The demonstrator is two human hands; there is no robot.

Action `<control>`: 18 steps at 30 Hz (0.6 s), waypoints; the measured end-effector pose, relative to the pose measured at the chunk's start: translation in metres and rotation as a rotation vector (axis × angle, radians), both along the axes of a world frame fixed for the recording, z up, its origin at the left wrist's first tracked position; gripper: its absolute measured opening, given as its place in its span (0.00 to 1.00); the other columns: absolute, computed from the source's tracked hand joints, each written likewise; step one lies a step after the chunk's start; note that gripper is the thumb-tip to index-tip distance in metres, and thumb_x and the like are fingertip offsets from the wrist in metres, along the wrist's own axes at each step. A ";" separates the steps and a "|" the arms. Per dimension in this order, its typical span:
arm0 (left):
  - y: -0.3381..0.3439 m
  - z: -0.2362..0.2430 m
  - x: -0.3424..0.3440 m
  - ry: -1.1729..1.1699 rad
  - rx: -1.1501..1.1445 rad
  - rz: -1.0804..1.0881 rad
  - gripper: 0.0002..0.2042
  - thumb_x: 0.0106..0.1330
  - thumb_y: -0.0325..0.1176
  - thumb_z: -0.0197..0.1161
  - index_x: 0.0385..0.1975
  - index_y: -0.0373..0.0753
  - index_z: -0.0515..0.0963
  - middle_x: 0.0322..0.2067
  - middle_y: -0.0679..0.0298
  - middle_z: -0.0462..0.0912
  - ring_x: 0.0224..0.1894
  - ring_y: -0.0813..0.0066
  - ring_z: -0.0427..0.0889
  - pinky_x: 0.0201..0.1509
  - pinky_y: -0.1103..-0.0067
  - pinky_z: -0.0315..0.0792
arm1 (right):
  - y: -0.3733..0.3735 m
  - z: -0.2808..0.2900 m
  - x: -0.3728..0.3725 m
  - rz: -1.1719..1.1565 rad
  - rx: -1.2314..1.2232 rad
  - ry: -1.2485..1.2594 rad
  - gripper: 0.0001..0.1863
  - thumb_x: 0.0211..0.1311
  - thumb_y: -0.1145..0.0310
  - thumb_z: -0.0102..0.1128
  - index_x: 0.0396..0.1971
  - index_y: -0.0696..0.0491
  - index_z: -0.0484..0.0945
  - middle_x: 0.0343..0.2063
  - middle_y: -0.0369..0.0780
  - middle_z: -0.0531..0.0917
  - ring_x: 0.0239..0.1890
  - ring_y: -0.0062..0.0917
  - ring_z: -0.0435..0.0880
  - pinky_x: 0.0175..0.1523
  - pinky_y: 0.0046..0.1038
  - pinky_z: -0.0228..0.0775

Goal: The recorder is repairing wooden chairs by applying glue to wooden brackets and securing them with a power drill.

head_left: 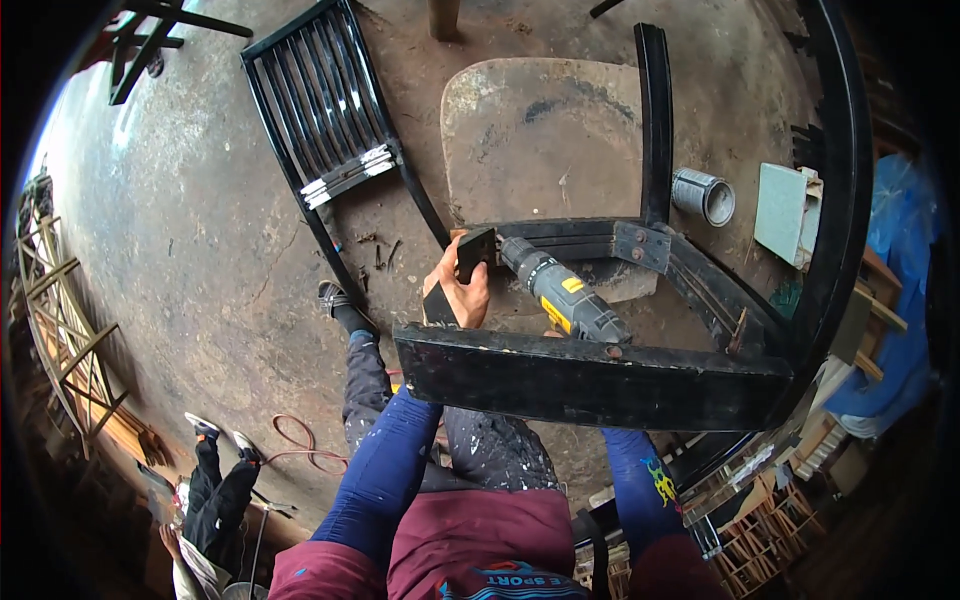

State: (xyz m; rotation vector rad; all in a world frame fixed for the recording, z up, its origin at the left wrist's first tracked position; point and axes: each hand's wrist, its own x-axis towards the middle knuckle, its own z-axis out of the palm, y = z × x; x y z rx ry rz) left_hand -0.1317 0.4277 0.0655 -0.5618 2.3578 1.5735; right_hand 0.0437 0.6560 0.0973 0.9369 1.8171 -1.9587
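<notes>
My left hand (462, 292) is closed around a black wooden leg (476, 252) of a chair frame, near its squared end. A grey and yellow cordless drill (566, 294) points up and left, its chuck close to that leg and the black rail (560, 236). My right forearm (640, 470) passes behind a wide black board (590, 380) toward the drill's grip. Only a sliver of my right hand (553, 333) shows beside the drill; the board hides the rest. A metal bracket (641, 247) with bolts joins the rail to an angled piece.
A black slatted chair back (325, 90) lies on the floor ahead. An open paint tin (704, 197) lies near a pale green box (787, 215). A flat brown board (540, 110) lies beyond the frame. Another person (215, 490) is at lower left, near a red hose (300, 440).
</notes>
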 end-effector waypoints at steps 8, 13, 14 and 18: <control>-0.002 -0.005 0.001 -0.016 -0.024 -0.003 0.21 0.57 0.27 0.63 0.53 0.39 0.77 0.38 0.49 0.86 0.42 0.53 0.86 0.47 0.69 0.77 | -0.012 0.025 -0.021 0.027 -0.030 -0.221 0.24 0.67 0.53 0.60 0.58 0.47 0.75 0.55 0.38 0.78 0.57 0.26 0.74 0.64 0.34 0.62; 0.002 -0.005 0.001 -0.042 0.034 0.031 0.21 0.56 0.27 0.64 0.52 0.41 0.78 0.36 0.49 0.86 0.38 0.54 0.87 0.45 0.70 0.78 | -0.028 0.031 -0.050 0.053 -0.029 -0.356 0.23 0.67 0.54 0.60 0.57 0.48 0.76 0.53 0.38 0.78 0.55 0.24 0.75 0.62 0.32 0.64; 0.001 -0.003 0.000 -0.075 0.013 0.021 0.21 0.56 0.27 0.64 0.52 0.41 0.78 0.35 0.50 0.86 0.38 0.55 0.88 0.44 0.70 0.78 | -0.029 0.034 -0.053 0.059 -0.028 -0.386 0.22 0.67 0.54 0.60 0.57 0.48 0.76 0.53 0.38 0.79 0.54 0.24 0.75 0.61 0.31 0.64; 0.000 0.002 -0.003 -0.069 0.049 0.040 0.21 0.56 0.26 0.64 0.52 0.40 0.78 0.35 0.50 0.86 0.38 0.58 0.88 0.45 0.72 0.78 | -0.038 0.044 -0.071 0.091 -0.023 -0.494 0.21 0.67 0.55 0.61 0.56 0.48 0.76 0.52 0.37 0.79 0.53 0.23 0.76 0.59 0.30 0.66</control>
